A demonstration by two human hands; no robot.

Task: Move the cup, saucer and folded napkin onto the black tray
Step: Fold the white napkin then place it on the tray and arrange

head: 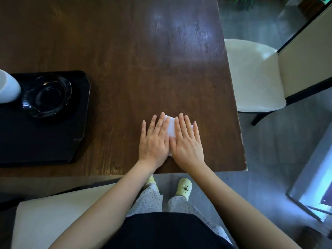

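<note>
Napkin [172,127] on table [125,51], both hands flat, fingers spread, pressing it

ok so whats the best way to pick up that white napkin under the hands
The napkin lies flat on the table under both palms, so nothing stands up to grab. Probably pinch its far edge, which shows beyond the fingertips, with the right hand from the right side, sliding a thumb under, while the left hand lifts away.
</note>
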